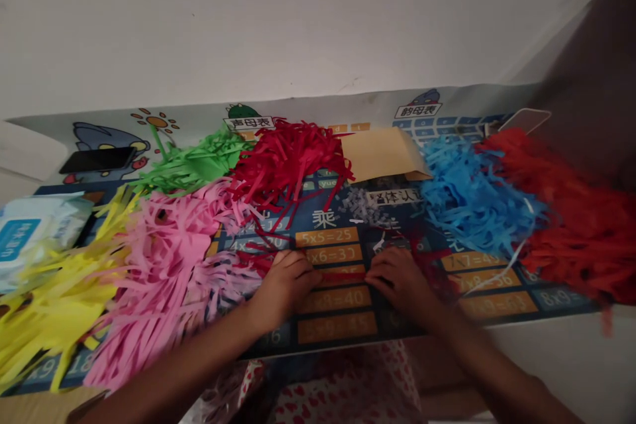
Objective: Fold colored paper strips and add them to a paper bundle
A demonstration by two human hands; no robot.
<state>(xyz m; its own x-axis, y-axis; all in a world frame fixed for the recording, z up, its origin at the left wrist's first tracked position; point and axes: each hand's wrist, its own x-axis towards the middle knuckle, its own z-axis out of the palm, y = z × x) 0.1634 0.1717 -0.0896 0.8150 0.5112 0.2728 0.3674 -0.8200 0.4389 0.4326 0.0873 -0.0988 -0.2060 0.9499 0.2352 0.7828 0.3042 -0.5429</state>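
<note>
Left edge: a soft packet (40, 232) lies beside yellow paper fringe (64, 298), with a dark phone (97, 160) above. Left of centre: pink fringe (159, 245) spreads over the printed mat (335, 331), with green fringe (203, 162) above it. Upper centre: crimson fringe (293, 159) is heaped on the mat.

Lower centre: the left hand (285, 281) has its fingers closed on one end of a narrow red strip (342, 277). The strip lies across the mat between the hands, roughly level. The right hand (400, 275) has its fingers closed on the other end; exact finger contact is too blurred to confirm.

Right of centre: a tan paper piece (382, 154) lies above the right hand. Further right: blue fringe (477, 192), then orange-red fringe (581, 232) at the edge.

Assessment: the step in hand appears to be drawing the strip straight; the next move calls for even tension and both ends kept under control
</note>
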